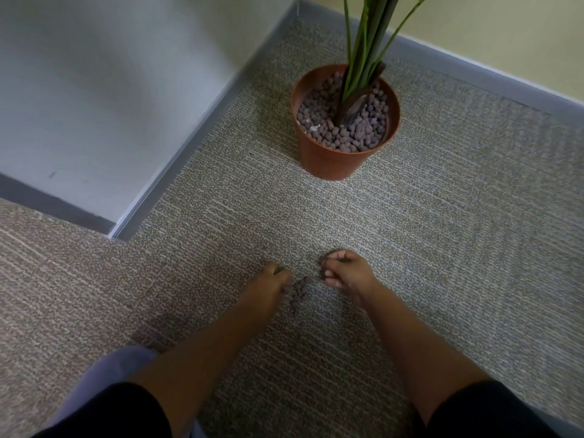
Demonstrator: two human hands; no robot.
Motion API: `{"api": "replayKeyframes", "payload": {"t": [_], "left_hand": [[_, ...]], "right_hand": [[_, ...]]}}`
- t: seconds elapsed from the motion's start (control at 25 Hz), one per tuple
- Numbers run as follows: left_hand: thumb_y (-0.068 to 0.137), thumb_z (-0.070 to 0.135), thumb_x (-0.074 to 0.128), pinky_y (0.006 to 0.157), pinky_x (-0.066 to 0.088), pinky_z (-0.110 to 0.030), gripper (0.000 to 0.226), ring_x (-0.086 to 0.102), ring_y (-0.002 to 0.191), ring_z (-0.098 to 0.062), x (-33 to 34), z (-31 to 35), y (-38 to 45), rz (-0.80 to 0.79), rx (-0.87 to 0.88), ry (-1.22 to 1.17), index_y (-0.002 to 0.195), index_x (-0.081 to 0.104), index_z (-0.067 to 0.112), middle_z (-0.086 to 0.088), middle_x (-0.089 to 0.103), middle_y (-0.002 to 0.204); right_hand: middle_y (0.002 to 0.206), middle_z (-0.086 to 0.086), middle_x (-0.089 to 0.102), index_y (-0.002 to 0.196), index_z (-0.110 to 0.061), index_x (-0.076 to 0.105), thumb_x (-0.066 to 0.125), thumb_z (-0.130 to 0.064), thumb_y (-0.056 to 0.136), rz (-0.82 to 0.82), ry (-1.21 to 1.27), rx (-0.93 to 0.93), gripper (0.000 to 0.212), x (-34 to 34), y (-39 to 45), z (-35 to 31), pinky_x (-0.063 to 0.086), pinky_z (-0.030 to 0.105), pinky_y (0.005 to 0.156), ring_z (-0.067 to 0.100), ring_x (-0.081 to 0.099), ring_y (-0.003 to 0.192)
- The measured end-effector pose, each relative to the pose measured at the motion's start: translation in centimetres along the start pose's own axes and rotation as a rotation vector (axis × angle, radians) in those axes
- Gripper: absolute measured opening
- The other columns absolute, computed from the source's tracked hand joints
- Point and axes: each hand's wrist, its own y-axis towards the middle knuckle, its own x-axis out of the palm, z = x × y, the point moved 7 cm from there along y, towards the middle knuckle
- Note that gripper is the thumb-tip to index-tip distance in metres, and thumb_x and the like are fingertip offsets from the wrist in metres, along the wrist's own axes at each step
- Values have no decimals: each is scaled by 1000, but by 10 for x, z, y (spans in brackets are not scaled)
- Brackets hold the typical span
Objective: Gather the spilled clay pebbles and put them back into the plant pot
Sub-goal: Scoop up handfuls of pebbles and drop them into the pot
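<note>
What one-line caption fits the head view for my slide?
Both hands, left hand and right hand, gather spilled clay pebbles on carpet before the terracotta plant pot.

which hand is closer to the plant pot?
Right. The right hand sits on the carpet below the plant pot; the left hand lies lower and further left.

Plant [366, 42] top beyond the upper edge; left hand [268, 286] fingertips blurred against spilled pebbles [298, 294].
</note>
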Motion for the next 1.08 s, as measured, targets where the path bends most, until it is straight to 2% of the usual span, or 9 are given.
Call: {"api": "replayKeyframes", "payload": {"t": [0.16,0.28,0.52,0.6,0.68,0.76,0.84,0.96,1.08], "left_hand": [[80,0,61,71,41,-26,7,56,76,-21,-18,-17,1,240,-217,-374,86,61,5,-6,56,80],[88,4,55,87,52,-43,8,59,73,-23,-24,-20,3,303,-556,-923,95,56,-1,-18,63,83],[90,1,43,63,46,-21,29,47,61,-12,-86,66,50,233,-527,-1690,62,46,7,-4,46,65],[89,1,42,61,45,-21,26,47,60,-13,-127,87,72,229,-434,-1790,64,46,7,-4,46,65],[91,2,41,75,50,-25,16,55,75,-18,-154,99,88,249,-365,-1836,78,50,2,-8,51,72],[93,5,39,98,45,-34,21,56,104,-28,-178,111,100,274,-293,-1886,108,53,1,-22,60,97],[94,10,39,103,42,-34,39,54,119,-31,-189,122,112,267,-307,-1818,130,46,-3,-29,54,128],[95,18,41,66,52,-28,26,62,75,-22,-193,133,123,185,-294,-1708,96,61,2,-15,64,85],[93,19,45,65,52,-28,21,60,70,-21,-191,127,128,114,-296,-1612,93,58,3,-10,61,79]], "right_hand": [[68,5,56,74,-14,55,62,-2,86,-13,61,14,19,7,-3,-10,51,13,43,8,55,57],[71,5,58,78,-14,55,60,-2,88,-47,149,24,16,11,-8,-25,53,13,46,4,60,53],[76,7,65,79,-9,58,57,2,87,-105,171,-236,14,-4,-19,-133,59,17,59,11,65,63],[74,7,63,76,-10,57,57,4,87,-72,202,-349,17,-5,-20,-181,58,17,58,12,62,62],[72,7,61,76,-11,56,58,3,86,-39,137,-444,18,-2,-22,-212,57,22,59,14,60,62],[71,7,60,74,-14,55,62,2,84,36,14,-519,19,-3,-22,-228,55,27,66,16,58,64],[68,5,57,71,-15,54,63,1,83,106,-33,-541,22,-9,-17,-237,53,23,61,15,56,60],[68,3,56,71,-17,50,64,-1,84,154,-82,-535,25,-21,-7,-240,54,21,56,13,55,57],[80,9,59,73,-16,50,66,-1,82,163,-81,-474,24,-29,1,-236,55,30,69,19,60,66]]}}
